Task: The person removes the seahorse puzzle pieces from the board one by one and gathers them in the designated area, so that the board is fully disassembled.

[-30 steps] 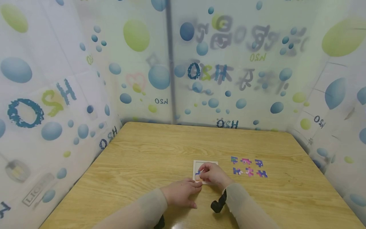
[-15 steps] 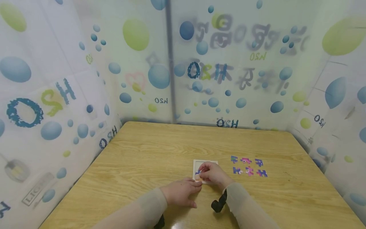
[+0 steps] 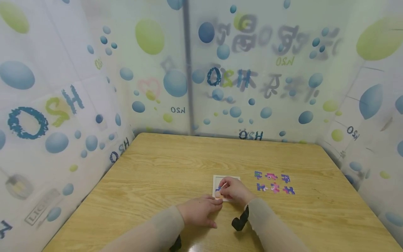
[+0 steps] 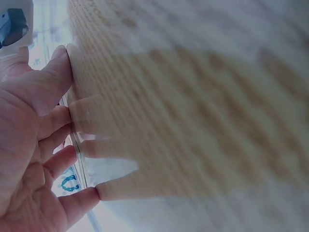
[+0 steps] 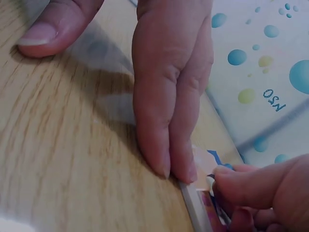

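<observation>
A small square puzzle tray (image 3: 214, 183) with a pale rim lies on the table, partly filled with picture pieces. My left hand (image 3: 199, 211) rests with extended fingertips at the tray's near left corner; in the left wrist view its fingertips (image 4: 82, 202) touch the tabletop. My right hand (image 3: 237, 191) is over the tray, its thumb and fingers pinching a small puzzle piece (image 5: 210, 181) low against the pieces inside. Most of that piece is hidden by the fingers. Several purple and pink puzzle pieces (image 3: 271, 176) lie in two rows right of the tray.
The wooden table (image 3: 163, 157) extends around the tray on all sides. Patterned curtains (image 3: 151, 80) with blue and green dots enclose its back, left and right. A black strap with a wrist camera (image 3: 240, 220) sits at the right wrist.
Both hands stay in nearly the same place at the tray. The loose pieces have not moved; only the head view shifts very slightly.
</observation>
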`<state>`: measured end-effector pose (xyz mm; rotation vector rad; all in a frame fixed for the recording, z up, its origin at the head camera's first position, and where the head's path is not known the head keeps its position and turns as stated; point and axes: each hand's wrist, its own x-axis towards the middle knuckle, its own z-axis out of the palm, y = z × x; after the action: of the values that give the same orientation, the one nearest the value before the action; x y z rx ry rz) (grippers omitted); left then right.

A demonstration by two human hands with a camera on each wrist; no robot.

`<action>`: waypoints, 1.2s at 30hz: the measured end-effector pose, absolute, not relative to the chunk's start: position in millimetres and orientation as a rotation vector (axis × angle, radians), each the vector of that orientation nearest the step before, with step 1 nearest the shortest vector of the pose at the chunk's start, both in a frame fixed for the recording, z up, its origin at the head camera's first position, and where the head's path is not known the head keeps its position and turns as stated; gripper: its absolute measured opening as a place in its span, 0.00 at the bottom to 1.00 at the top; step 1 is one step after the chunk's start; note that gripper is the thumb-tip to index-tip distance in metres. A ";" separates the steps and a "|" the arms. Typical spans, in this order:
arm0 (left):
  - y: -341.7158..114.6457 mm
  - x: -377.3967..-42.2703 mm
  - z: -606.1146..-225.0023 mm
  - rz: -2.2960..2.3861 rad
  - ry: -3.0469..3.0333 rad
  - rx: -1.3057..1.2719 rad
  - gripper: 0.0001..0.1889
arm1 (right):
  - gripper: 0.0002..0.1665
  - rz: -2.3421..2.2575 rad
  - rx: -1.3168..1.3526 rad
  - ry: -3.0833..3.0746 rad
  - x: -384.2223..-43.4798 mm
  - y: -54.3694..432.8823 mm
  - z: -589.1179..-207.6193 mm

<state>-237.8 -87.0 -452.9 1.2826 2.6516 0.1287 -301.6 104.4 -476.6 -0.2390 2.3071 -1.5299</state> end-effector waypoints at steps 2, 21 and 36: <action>-86.9 -237.6 -452.9 0.130 2.650 1.279 0.34 | 0.07 -1.525 -0.208 2.295 -302.1 103.5 -475.7; -84.7 -238.4 -452.9 0.121 2.640 1.256 0.34 | 0.09 -1.656 -0.182 2.161 -304.4 111.3 -474.4; -84.7 -237.4 -453.8 0.141 2.637 1.200 0.34 | 0.07 -1.850 -0.110 1.993 -306.6 133.3 -474.5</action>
<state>-237.4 -84.7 -453.8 1.1996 2.6373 0.1409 -306.6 133.3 -474.5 -0.1098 1.9927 -1.8496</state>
